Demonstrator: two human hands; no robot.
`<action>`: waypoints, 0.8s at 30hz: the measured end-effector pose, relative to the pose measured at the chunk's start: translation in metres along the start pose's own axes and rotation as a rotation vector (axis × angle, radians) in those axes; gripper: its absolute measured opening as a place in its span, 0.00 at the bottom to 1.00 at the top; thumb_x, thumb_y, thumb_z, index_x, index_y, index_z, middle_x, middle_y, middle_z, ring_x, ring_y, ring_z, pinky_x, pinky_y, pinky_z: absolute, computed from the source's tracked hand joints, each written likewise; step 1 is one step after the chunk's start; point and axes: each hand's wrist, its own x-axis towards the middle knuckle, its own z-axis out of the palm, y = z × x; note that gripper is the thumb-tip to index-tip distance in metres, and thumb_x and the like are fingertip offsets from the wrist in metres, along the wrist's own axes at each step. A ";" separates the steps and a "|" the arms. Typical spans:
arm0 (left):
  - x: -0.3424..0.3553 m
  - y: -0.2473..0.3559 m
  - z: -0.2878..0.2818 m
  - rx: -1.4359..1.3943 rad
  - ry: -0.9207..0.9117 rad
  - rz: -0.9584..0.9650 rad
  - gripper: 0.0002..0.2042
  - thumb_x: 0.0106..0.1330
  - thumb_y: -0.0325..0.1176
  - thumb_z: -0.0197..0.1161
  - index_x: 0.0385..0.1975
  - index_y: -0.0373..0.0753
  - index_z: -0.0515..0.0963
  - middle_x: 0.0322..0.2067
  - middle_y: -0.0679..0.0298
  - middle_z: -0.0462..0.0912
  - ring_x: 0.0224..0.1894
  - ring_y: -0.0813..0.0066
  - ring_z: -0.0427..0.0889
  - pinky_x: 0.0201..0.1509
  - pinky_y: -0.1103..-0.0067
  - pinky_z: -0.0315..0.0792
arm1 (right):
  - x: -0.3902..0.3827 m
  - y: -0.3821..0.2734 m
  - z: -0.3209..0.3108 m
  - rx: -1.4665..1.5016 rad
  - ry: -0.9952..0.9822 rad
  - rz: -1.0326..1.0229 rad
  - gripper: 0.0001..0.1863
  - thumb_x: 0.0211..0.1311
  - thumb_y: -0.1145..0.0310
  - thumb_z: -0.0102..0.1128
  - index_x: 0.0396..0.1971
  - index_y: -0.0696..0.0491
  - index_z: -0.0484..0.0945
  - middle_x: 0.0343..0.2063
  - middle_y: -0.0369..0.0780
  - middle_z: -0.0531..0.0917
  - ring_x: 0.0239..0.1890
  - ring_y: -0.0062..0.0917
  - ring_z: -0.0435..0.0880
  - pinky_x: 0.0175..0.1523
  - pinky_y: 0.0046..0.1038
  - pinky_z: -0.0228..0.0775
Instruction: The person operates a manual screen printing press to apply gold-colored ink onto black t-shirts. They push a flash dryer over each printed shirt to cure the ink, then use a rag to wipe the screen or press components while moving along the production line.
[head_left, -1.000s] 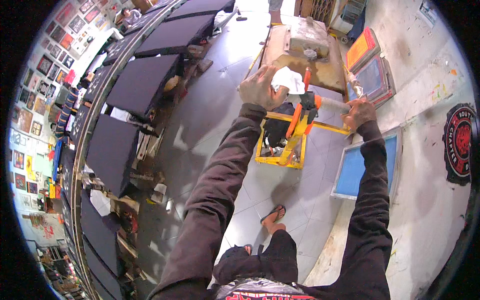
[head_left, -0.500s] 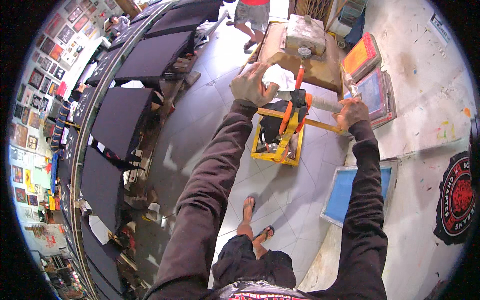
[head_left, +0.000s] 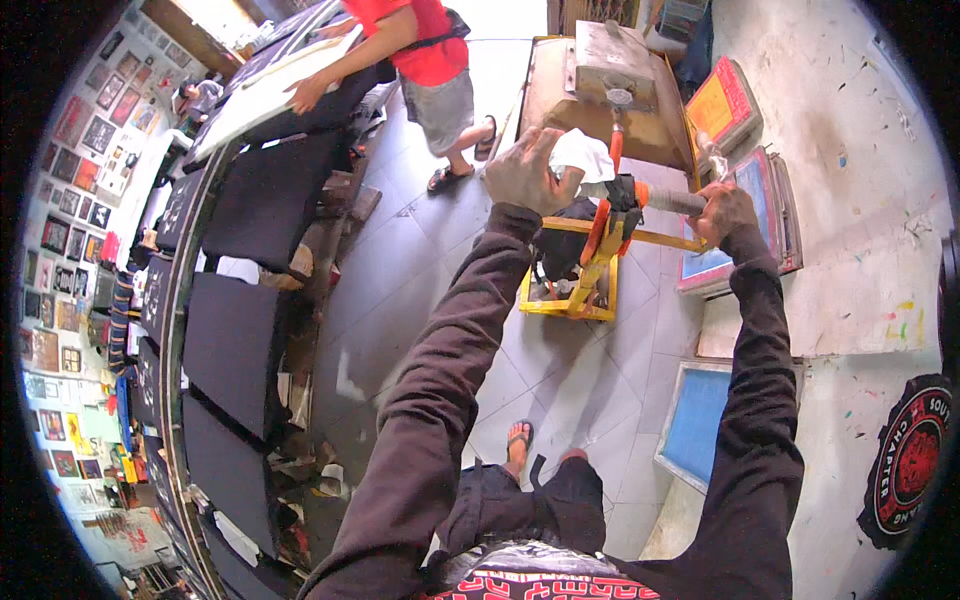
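My left hand [head_left: 527, 180] is closed at the left end of a handlebar, beside a bunched white cloth [head_left: 582, 160]. My right hand [head_left: 726, 214] wraps round the bar's right end. Between the hands, the grey-wrapped handlebar [head_left: 670, 199] shows, with orange and black binding at its middle. The bar belongs to a yellow-framed cart [head_left: 570, 307] with an orange hose [head_left: 616, 145]. Ahead of it lies a broad brownish metal hood [head_left: 550, 105] carrying a pale metal box [head_left: 612, 68]. What lies under my left palm is hidden.
Black fabric-covered boards [head_left: 232, 340] line the long table at left. A person in a red shirt [head_left: 425, 45] stands there, holding a pale flat panel [head_left: 270, 100]. Framed screens [head_left: 755, 185] lean along the right wall; a blue-meshed frame [head_left: 695, 415] stands nearer. Tiled floor [head_left: 390, 310] lies between.
The person in the red shirt has come nearer and now shows with the pale panel over the table. The boards and wall frames have shifted in view. Both my hands keep their hold.
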 end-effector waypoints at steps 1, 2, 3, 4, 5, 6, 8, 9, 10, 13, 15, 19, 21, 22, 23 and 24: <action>-0.002 0.000 0.000 -0.001 -0.005 0.008 0.20 0.50 0.48 0.64 0.41 0.46 0.80 0.34 0.61 0.83 0.31 0.57 0.86 0.31 0.65 0.78 | -0.001 0.004 0.005 0.009 -0.029 0.048 0.15 0.43 0.55 0.75 0.31 0.47 0.88 0.35 0.42 0.87 0.43 0.42 0.84 0.53 0.40 0.76; -0.002 -0.003 0.001 -0.012 0.003 0.008 0.20 0.50 0.48 0.64 0.41 0.45 0.80 0.34 0.61 0.83 0.31 0.57 0.86 0.31 0.65 0.78 | 0.004 -0.004 -0.002 0.022 -0.048 0.094 0.16 0.43 0.55 0.75 0.31 0.48 0.88 0.35 0.42 0.87 0.43 0.42 0.84 0.53 0.40 0.76; -0.002 -0.005 0.002 -0.021 0.011 0.007 0.20 0.50 0.48 0.64 0.41 0.45 0.80 0.34 0.61 0.83 0.31 0.58 0.86 0.31 0.65 0.78 | 0.007 -0.008 -0.005 0.035 -0.068 0.140 0.16 0.43 0.56 0.75 0.31 0.48 0.88 0.35 0.42 0.87 0.43 0.42 0.84 0.53 0.39 0.76; -0.003 -0.007 0.003 -0.030 0.018 0.006 0.20 0.50 0.48 0.64 0.41 0.45 0.80 0.34 0.61 0.83 0.31 0.58 0.86 0.31 0.65 0.78 | 0.010 -0.009 -0.003 0.046 -0.063 0.120 0.15 0.43 0.57 0.74 0.30 0.49 0.88 0.34 0.43 0.87 0.42 0.42 0.84 0.52 0.40 0.76; 0.000 -0.006 0.005 -0.028 0.029 0.004 0.20 0.50 0.48 0.64 0.41 0.45 0.80 0.34 0.61 0.83 0.31 0.58 0.86 0.31 0.65 0.79 | 0.014 -0.004 -0.004 0.045 -0.052 0.100 0.14 0.42 0.59 0.74 0.29 0.50 0.87 0.33 0.44 0.87 0.41 0.42 0.85 0.51 0.41 0.77; 0.002 -0.006 0.006 -0.024 0.039 0.001 0.19 0.50 0.48 0.64 0.40 0.45 0.80 0.35 0.62 0.83 0.32 0.58 0.86 0.31 0.65 0.79 | 0.018 0.000 -0.004 0.045 -0.041 0.079 0.13 0.42 0.61 0.73 0.29 0.50 0.86 0.32 0.45 0.86 0.40 0.42 0.86 0.50 0.42 0.78; 0.005 -0.005 0.007 -0.014 0.031 -0.019 0.19 0.50 0.48 0.64 0.40 0.46 0.80 0.35 0.62 0.84 0.32 0.59 0.86 0.31 0.66 0.79 | 0.021 0.012 0.009 -0.037 0.121 -0.013 0.15 0.44 0.57 0.73 0.30 0.49 0.87 0.34 0.45 0.87 0.43 0.40 0.84 0.53 0.39 0.76; 0.007 -0.005 0.007 -0.008 0.013 -0.035 0.19 0.50 0.48 0.64 0.40 0.46 0.80 0.35 0.62 0.84 0.32 0.59 0.86 0.31 0.66 0.79 | 0.018 0.017 0.014 -0.075 0.195 -0.061 0.16 0.45 0.55 0.73 0.31 0.49 0.88 0.35 0.45 0.87 0.45 0.40 0.84 0.54 0.38 0.75; 0.008 -0.005 0.008 -0.002 -0.004 -0.051 0.19 0.50 0.48 0.64 0.41 0.47 0.80 0.36 0.63 0.84 0.32 0.59 0.86 0.31 0.66 0.79 | 0.018 0.025 0.018 -0.059 0.081 0.007 0.16 0.45 0.55 0.73 0.32 0.49 0.88 0.35 0.44 0.87 0.45 0.40 0.84 0.54 0.38 0.75; 0.004 -0.007 0.013 0.064 -0.025 -0.062 0.20 0.49 0.48 0.65 0.42 0.48 0.81 0.37 0.64 0.85 0.31 0.60 0.86 0.30 0.67 0.79 | 0.034 0.025 0.014 -0.028 -0.051 0.091 0.18 0.45 0.54 0.73 0.33 0.49 0.87 0.36 0.44 0.87 0.44 0.40 0.84 0.52 0.41 0.76; -0.002 -0.009 0.024 0.068 0.031 -0.025 0.20 0.48 0.47 0.65 0.42 0.48 0.81 0.38 0.65 0.85 0.28 0.60 0.86 0.28 0.67 0.78 | 0.035 0.027 0.026 -0.005 -0.048 0.050 0.19 0.45 0.52 0.73 0.33 0.49 0.88 0.36 0.43 0.88 0.43 0.40 0.85 0.51 0.42 0.77; 0.025 -0.043 0.051 0.091 -0.041 -0.124 0.20 0.48 0.45 0.65 0.42 0.48 0.80 0.38 0.64 0.84 0.29 0.59 0.86 0.29 0.67 0.79 | 0.104 0.033 0.017 -0.036 -0.204 0.012 0.18 0.45 0.57 0.67 0.37 0.49 0.88 0.35 0.44 0.87 0.43 0.38 0.87 0.51 0.40 0.78; 0.013 -0.051 0.063 0.110 -0.073 -0.159 0.20 0.48 0.45 0.64 0.42 0.48 0.80 0.38 0.64 0.84 0.29 0.59 0.86 0.30 0.66 0.79 | 0.110 0.037 0.034 -0.024 -0.227 -0.019 0.15 0.46 0.57 0.66 0.32 0.49 0.88 0.34 0.44 0.87 0.42 0.37 0.87 0.51 0.39 0.78; 0.007 -0.053 0.069 0.120 -0.088 -0.177 0.19 0.48 0.45 0.64 0.42 0.48 0.80 0.38 0.64 0.84 0.30 0.59 0.86 0.30 0.66 0.79 | 0.111 0.040 0.043 -0.023 -0.227 -0.020 0.14 0.47 0.57 0.66 0.31 0.49 0.88 0.33 0.44 0.87 0.41 0.37 0.87 0.51 0.39 0.78; 0.006 -0.054 0.070 0.161 -0.095 -0.193 0.19 0.49 0.45 0.63 0.42 0.48 0.80 0.38 0.63 0.84 0.31 0.58 0.86 0.31 0.66 0.79 | 0.114 0.038 0.050 -0.014 -0.220 -0.023 0.14 0.47 0.57 0.65 0.31 0.49 0.88 0.32 0.44 0.87 0.41 0.37 0.87 0.51 0.39 0.78; 0.002 -0.057 0.071 0.165 -0.101 -0.199 0.19 0.50 0.44 0.63 0.42 0.47 0.80 0.38 0.63 0.84 0.31 0.58 0.86 0.31 0.66 0.80 | 0.117 0.035 0.056 -0.005 -0.213 -0.027 0.14 0.47 0.57 0.65 0.30 0.49 0.88 0.32 0.44 0.87 0.41 0.37 0.87 0.51 0.39 0.78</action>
